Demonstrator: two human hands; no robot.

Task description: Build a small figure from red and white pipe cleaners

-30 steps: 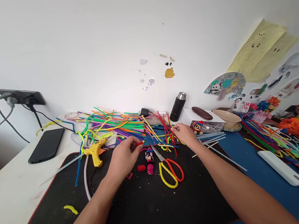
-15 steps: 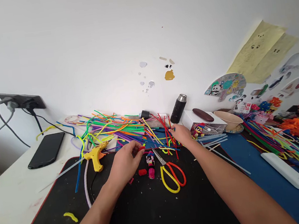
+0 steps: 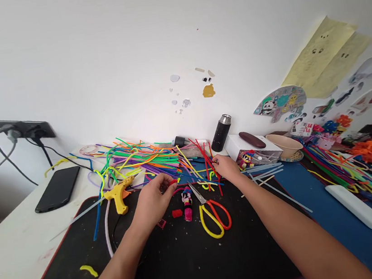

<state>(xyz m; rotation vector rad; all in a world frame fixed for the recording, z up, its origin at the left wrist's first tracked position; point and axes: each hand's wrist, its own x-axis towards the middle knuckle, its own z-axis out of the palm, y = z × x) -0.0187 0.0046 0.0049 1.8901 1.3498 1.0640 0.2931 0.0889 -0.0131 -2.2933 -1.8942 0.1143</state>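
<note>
My left hand (image 3: 155,199) is closed in a pinch on a small red piece of pipe cleaner (image 3: 174,182), over the back of the black mat. Farther right, my right hand (image 3: 226,167) has its fingers closed at the red pipe cleaners (image 3: 205,157); how many it grips is hidden. Between the hands, a small pipe-cleaner figure (image 3: 186,199) with a pink end lies on the mat, a short red piece (image 3: 177,213) beside it. Scissors (image 3: 212,213) with one yellow and one red handle lie just right of the figure, blades slightly apart.
A yellow glue gun (image 3: 119,197) and a phone (image 3: 58,188) lie at left. Colourful pipe cleaners (image 3: 147,160) pile along the wall. A black flask (image 3: 221,134), a white box (image 3: 265,147), a bowl (image 3: 284,144) and a white corded device (image 3: 357,206) are rightward.
The view has shifted slightly. My left hand has turned a little, keeping its red piece, while my right hand stays at the red pipe cleaners.
</note>
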